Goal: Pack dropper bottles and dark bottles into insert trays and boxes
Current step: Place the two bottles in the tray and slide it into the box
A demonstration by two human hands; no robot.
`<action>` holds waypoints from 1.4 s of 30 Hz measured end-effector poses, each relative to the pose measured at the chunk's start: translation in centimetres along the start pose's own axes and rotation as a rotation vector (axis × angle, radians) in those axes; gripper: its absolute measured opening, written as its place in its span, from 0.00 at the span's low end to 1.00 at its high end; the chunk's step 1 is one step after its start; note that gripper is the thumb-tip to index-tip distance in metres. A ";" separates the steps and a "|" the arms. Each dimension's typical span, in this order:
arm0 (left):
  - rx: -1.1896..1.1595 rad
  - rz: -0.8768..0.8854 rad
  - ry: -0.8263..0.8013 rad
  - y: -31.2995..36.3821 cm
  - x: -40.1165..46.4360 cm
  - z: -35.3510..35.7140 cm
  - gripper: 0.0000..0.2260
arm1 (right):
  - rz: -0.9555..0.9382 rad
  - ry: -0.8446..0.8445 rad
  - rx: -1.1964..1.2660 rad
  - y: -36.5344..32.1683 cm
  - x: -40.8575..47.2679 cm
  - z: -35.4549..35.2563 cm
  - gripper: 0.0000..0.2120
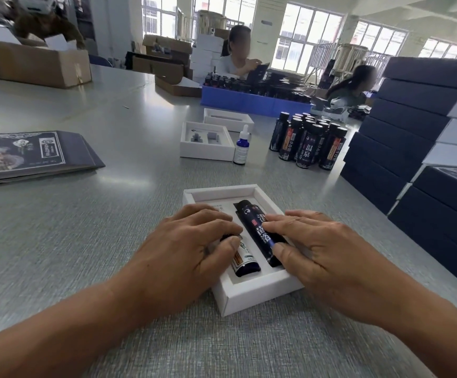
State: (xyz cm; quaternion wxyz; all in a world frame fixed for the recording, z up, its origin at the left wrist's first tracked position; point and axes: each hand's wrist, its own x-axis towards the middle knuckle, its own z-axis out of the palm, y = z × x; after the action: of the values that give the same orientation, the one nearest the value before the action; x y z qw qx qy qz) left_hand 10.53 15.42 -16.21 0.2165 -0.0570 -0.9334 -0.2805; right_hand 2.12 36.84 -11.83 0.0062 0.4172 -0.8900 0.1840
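Head view: two bottles being seated in the insert tray under your hands.

Item 1, long dark bottle: lies in the right-hand slot, long axis running away from you and slightly leftward; your right hand pinches its near half between thumb and fingertips. Item 2, shorter bottle: sits in the left slot, parallel to the first, with your left hand curled over its upper part, thumb against its side. Each hand is nearest its own bottle, so pressing down looks like the next need. Beyond your hands on the counter: a dropper bottle, an empty tray, a cluster of standing dark bottles.
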 end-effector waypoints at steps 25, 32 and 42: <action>-0.002 -0.024 0.000 -0.2 -0.1 0.3 0.22 | 0.144 0.030 0.450 1.9 -0.5 0.2 0.13; -0.029 -0.038 0.015 -0.3 -0.1 0.3 0.25 | 0.241 0.164 0.617 2.9 -0.6 0.5 0.18; 0.064 -0.204 0.065 -0.4 0.1 0.2 0.22 | 0.155 0.215 0.334 2.5 -0.6 1.5 0.16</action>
State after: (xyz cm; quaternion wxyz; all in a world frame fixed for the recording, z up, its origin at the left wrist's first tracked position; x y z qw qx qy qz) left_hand 10.29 15.15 -16.51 0.2185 0.0545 -0.9353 -0.2731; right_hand 0.89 38.26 -14.17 0.0174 0.3206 -0.8707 0.3724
